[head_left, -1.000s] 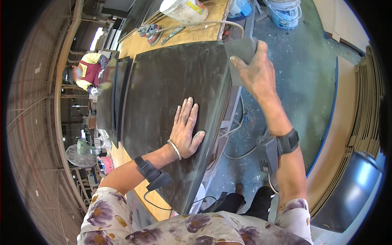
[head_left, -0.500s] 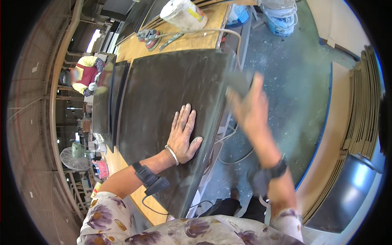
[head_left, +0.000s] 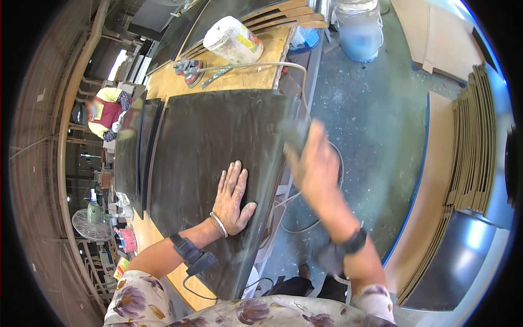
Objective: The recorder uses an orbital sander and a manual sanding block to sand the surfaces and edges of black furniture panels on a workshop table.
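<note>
Dark panel (head_left: pixel 212 141) — left hand (head_left: pixel 233 197) flat, right hand (head_left: pixel 315 163) blurred.

Our left hand (head_left: pixel 233 197) lies flat, palm down, fingers spread and pointing away, forearm outstretched. Our right hand (head_left: pixel 313 163) is blurred, raised forward; its grip cannot be made out.

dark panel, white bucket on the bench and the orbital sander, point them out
dark panel (head_left: pixel 212 136), head view, bare middle of its top face
white bucket (head_left: pixel 231 39), head view, its side wall
orbital sander (head_left: pixel 189 69), head view, its body
</note>
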`<state>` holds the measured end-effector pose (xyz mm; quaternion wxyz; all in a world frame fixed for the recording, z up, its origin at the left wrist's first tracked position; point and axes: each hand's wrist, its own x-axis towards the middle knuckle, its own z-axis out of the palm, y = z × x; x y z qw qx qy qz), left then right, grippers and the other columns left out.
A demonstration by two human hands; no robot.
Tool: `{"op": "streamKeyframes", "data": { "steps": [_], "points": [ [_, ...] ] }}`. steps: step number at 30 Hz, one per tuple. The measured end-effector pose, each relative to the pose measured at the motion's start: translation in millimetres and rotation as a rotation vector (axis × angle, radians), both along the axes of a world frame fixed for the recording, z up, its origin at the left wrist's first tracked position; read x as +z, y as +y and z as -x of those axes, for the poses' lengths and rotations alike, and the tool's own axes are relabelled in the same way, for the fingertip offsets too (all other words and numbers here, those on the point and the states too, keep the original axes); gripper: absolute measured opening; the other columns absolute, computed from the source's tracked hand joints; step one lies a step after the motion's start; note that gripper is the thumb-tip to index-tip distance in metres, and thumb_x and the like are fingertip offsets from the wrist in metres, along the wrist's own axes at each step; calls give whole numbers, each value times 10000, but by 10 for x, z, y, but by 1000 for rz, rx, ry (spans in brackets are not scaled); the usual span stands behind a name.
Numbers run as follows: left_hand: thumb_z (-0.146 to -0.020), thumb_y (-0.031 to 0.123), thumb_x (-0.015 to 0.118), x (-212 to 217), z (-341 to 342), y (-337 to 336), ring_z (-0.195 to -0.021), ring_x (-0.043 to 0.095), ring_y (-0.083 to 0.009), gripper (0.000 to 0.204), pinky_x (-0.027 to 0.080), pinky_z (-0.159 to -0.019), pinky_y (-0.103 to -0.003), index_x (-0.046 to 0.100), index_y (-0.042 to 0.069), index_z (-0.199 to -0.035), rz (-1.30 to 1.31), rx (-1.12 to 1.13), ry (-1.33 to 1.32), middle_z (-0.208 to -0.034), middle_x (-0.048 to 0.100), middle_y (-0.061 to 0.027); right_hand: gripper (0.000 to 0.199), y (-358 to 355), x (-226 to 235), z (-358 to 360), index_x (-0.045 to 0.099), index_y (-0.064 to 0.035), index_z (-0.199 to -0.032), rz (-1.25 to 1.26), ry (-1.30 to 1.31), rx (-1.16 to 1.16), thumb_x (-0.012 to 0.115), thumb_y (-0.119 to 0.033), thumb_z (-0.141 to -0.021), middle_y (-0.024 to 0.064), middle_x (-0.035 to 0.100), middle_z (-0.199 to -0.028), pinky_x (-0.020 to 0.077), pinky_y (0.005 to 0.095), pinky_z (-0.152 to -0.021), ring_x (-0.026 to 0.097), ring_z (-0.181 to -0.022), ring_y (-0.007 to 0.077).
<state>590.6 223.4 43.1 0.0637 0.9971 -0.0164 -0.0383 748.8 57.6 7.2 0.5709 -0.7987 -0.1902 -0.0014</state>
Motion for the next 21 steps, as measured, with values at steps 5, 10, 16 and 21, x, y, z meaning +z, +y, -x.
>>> {"op": "streamKeyframes", "data": {
  "steps": [5,10,16,21],
  "points": [
    [-827,351,483,-8,-9,4,-1354,125,-393,751,85,-1093,-502,171,-12,-1405,24,4,4,-1463,117,-236,642,165,-102,-337,311,-5,-1218,243,-130,-6,694,-179,-734,257,561,-967,494,487,-676,595,-824,434],
    [-818,326,509,16,-7,-2,-1354,136,-387,747,96,-1094,-496,188,-11,-1402,26,24,9,-1461,131,-234,563,269,148,-896,343,-14,-1150,300,-163,-7,685,-195,-741,240,598,-863,489,484,-669,604,-761,421],
    [-808,314,525,15,-12,-3,-1354,145,-382,749,98,-1096,-486,200,-10,-1399,37,23,-15,-1456,148,-237,647,24,233,-355,303,2,-1209,279,-8,72,692,-191,-730,256,579,-869,500,496,-667,604,-775,437],
    [-800,283,538,23,-8,3,-1357,137,-375,745,98,-1096,-487,200,10,-1405,52,13,-14,-1465,140,-216,667,114,-49,-1456,381,-1,-1190,147,-36,-156,710,-353,-728,241,621,-927,509,444,-714,627,-828,375]
  ]
}}
